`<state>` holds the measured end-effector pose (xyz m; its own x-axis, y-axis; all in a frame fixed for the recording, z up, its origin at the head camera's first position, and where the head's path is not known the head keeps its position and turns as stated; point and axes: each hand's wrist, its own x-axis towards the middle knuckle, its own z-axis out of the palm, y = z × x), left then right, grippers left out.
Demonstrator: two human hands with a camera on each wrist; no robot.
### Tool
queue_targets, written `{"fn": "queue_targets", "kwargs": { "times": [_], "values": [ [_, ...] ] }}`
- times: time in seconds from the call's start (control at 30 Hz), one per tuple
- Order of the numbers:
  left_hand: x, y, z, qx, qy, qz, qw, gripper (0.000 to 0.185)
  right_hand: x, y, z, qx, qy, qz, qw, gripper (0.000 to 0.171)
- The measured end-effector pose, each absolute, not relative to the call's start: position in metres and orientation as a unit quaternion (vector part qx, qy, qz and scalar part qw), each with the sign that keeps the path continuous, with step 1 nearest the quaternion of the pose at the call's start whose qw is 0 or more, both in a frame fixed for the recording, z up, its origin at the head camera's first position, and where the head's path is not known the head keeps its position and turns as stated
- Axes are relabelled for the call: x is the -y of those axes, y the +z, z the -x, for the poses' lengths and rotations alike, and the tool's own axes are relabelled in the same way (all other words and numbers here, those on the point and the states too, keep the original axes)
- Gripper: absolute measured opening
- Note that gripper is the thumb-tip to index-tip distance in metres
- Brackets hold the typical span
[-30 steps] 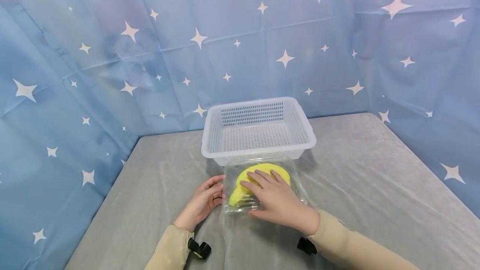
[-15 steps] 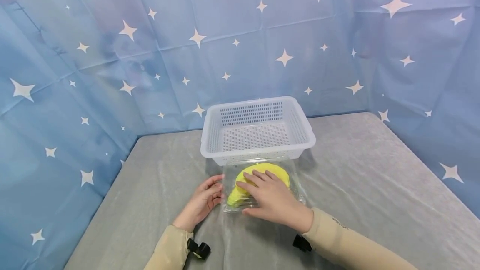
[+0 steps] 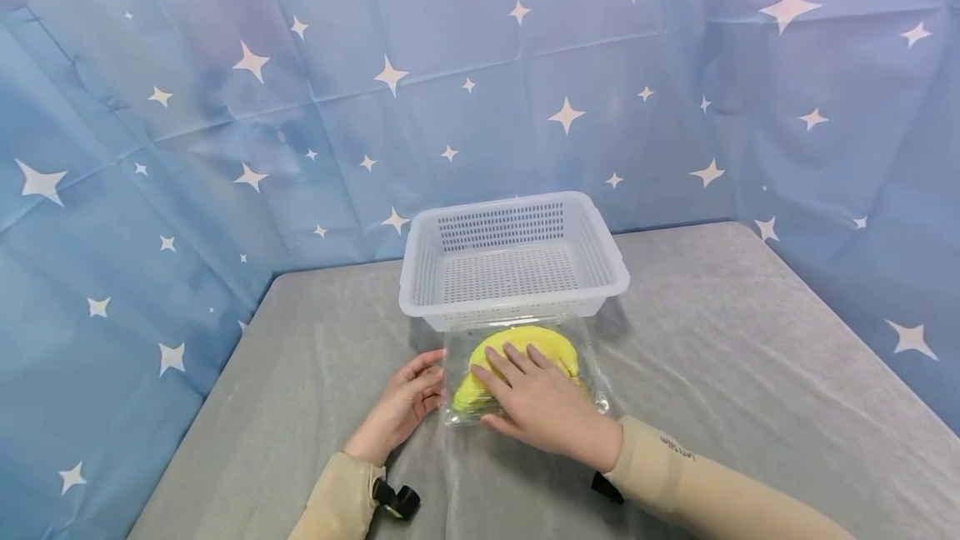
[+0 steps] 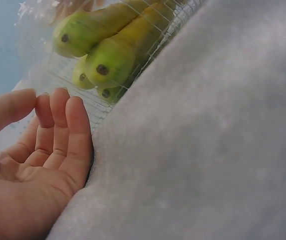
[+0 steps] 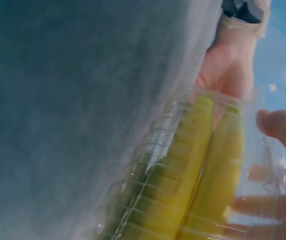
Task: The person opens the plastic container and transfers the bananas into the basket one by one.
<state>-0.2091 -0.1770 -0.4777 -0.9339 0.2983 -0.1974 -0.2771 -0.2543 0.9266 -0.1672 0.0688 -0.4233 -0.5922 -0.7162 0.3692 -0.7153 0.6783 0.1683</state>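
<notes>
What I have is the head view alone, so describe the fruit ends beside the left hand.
Observer: The left wrist view shows four greenish, dark-tipped ends of bananas through the clear container.
Operator: Now tell me what the palm side of the left hand looks like.
Observer: In the left wrist view it faces the camera; the fingers bend loosely and nothing lies in the palm.
Operator: Last, give me the container's contents from the right wrist.
Observer: That view shows two long yellow bananas side by side behind the clear plastic, with a narrow dark line between them.
</notes>
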Motion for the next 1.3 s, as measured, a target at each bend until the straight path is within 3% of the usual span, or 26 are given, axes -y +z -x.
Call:
{"fn": "queue_targets", "kwargs": {
  "times": [0.4, 0.97, 1.3],
  "values": [
    [0.176, -0.475, 0.209, -0.587, 0.787, -0.035, 0.188, 0.045, -0.069, -0.425, 0.168, 0.878, 0.006, -0.407, 0.252, 0.058],
    [0.174, -0.476, 0.209, -0.609, 0.772, -0.032, 0.177, 0.051, -0.071, -0.418, 0.167, 0.895, 0.033, -0.396, 0.204, 0.07],
    [0.174, -0.475, 0.207, -0.61, 0.773, -0.028, 0.173, 0.049, -0.1, -0.412, 0.162, 0.904, 0.077, -0.379, 0.181, 0.067]
  ]
}}
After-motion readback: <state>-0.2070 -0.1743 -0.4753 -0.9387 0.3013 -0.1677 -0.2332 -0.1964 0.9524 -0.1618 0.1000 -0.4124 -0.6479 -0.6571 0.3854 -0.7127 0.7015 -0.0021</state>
